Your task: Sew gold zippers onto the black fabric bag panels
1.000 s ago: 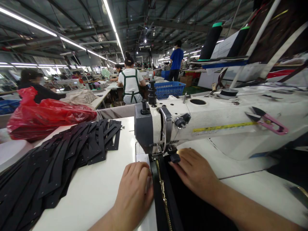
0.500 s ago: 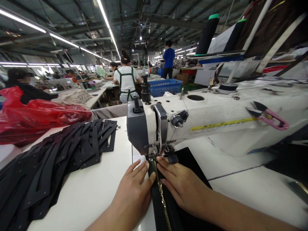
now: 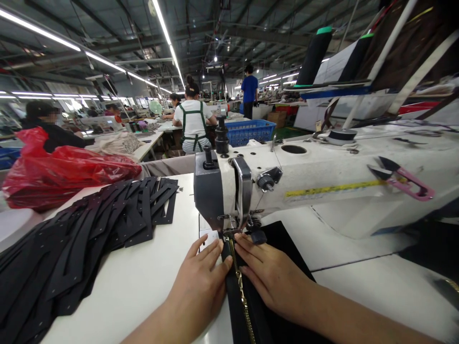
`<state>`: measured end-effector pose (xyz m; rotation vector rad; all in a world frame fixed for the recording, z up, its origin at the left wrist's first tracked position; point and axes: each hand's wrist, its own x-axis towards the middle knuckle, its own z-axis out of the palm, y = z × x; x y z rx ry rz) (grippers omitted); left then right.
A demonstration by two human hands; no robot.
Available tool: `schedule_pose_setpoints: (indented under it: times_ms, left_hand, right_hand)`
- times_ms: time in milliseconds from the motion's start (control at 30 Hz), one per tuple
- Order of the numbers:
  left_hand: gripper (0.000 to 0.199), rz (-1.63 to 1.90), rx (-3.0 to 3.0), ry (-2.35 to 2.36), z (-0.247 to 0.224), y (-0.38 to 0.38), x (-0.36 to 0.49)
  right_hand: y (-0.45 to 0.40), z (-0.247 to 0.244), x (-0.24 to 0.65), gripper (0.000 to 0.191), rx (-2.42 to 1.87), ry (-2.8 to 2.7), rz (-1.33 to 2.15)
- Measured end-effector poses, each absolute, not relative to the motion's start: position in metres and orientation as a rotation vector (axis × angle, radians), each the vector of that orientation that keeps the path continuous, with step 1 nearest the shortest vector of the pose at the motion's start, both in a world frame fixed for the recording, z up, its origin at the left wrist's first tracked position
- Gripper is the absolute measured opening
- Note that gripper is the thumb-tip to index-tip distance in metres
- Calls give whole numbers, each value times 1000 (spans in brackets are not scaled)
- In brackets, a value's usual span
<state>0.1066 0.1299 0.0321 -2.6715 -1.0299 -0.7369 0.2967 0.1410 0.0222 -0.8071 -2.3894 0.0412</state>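
Observation:
A black fabric piece [image 3: 287,248] with a gold metal zipper [image 3: 239,282] lies under the presser foot [image 3: 228,233] of a white sewing machine [image 3: 322,162]. My left hand [image 3: 202,277] rests on the fabric's left edge, fingers stretched forward and thumb beside the zipper teeth. Flat on the right side of the zipper lies my right hand [image 3: 270,272], its fingertips close to the presser foot. Both hands press the fabric rather than grasp it. The gold zipper slider hangs partway along the teeth, between my hands. The needle point is hidden behind the machine head.
Many black slotted strips [image 3: 96,229] are fanned out on the white table [image 3: 168,267] at left, near a red plastic bag [image 3: 71,167]. Pink-handled snips [image 3: 405,179] rest on the machine arm. Black thread cones [image 3: 315,57] stand behind. Co-workers and a blue basket [image 3: 251,131] are farther back.
The view has shifted slightly, so the surroundings sit a little farther right. Both hands and the zipper keep nearly the same place at the presser foot.

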Motion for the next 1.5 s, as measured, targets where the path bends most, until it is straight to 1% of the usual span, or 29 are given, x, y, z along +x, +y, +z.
schedule_pose_setpoints:
  times_ms: [200,367,500,600,667,733,767,900,967,1200,1500]
  left_hand:
    - [31,-739,-2643,-1094,30,132,107]
    - [28,-766,-2638,-1118,27,137,105]
    - [30,-753,-2631,-1164,27,136,106]
    - [33,-701,-2620,-1171,25,131,105]
    - [29,-697,-2607,-1111,23,127,105]
    - [26,-721,-2588,-1022,20,122,105]
    - [27,-734,-2578,-981,18,121,104]
    - [30,-722,-2581,-851,15,118,103]
    - [31,-730,-2582,-836,15,118,103]
    - [29,-739,-2642,-850,18,120,104]
    - [30,-770,-2671,-939,30,128,108]
  right_hand:
    - [149,20,297,37,-779,-2382,47]
    - [155,21,298,33,-748,-2374,127]
    - [146,28,297,23,-779,-2356,249]
    - [137,31,295,17,-882,-2301,367]
    - [131,29,293,15,-961,-2249,422]
    - [126,26,291,10,-1000,-2206,382]
    - [124,23,291,11,-1002,-2204,305]
    - [117,15,290,36,-937,-2357,-159]
    - [116,14,291,39,-913,-2420,-269]
    - [119,23,295,39,-934,-2476,-209]
    - [129,21,291,41,-954,-2434,-71]
